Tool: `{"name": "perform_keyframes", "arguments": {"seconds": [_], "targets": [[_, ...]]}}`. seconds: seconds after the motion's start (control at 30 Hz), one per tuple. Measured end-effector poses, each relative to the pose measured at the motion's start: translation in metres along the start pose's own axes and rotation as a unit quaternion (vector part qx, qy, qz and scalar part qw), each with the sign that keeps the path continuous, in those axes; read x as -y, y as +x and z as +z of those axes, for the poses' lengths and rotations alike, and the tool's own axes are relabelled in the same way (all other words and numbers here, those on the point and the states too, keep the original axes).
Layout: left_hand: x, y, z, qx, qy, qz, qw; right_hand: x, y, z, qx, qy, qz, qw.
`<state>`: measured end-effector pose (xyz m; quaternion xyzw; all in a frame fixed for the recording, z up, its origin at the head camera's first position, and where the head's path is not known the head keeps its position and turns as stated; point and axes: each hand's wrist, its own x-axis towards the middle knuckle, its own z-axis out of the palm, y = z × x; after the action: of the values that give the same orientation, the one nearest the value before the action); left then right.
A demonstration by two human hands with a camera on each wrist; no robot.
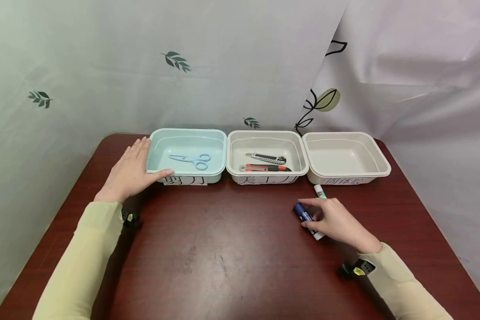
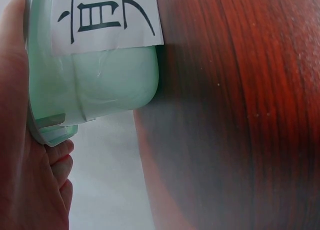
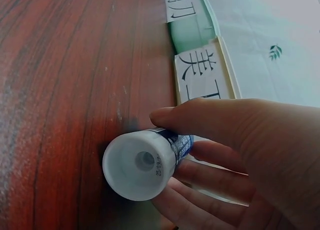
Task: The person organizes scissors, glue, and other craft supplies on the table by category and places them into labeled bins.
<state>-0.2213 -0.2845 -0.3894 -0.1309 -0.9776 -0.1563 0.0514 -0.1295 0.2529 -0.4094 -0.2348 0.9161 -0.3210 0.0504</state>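
My left hand (image 1: pixel 130 171) rests on the left front corner of the light teal tub (image 1: pixel 156 166), fingers extended along its left side and thumb on the front rim. Blue-handled scissors (image 1: pixel 200 161) lie in that tub. Between thumb and fingers, my right hand (image 1: pixel 342 222) pinches a glue stick (image 1: pixel 301 211) with a dark blue cap, low over the table at the right. Its white hollow base (image 3: pixel 137 167) faces the right wrist camera. Just behind that hand lies a second glue stick (image 1: pixel 319 190), white and green, partly hidden by the hand.
The middle beige tub (image 1: pixel 234 166) holds a black-and-white utility knife (image 1: pixel 266 158) and a red-and-black one (image 1: pixel 264 167). To its right stands another beige tub (image 1: pixel 344 164). Labels hang on all three tubs, set side by side at the back of the dark red table (image 1: pixel 208 249).
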Motion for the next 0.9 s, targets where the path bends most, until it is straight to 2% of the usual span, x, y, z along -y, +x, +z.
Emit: {"name": "perform_keyframes", "arguments": {"seconds": [0.6,0.9], "targets": [[0.0,-0.001,0.001,0.002,-0.004,-0.003,1.0,0.007,0.002,-0.014,-0.022,-0.005,-0.001,1.0],[0.001,-0.001,0.001,0.001,-0.005,-0.003,1.0,0.008,0.002,-0.035,-0.078,-0.047,-0.021,0.996]]}}
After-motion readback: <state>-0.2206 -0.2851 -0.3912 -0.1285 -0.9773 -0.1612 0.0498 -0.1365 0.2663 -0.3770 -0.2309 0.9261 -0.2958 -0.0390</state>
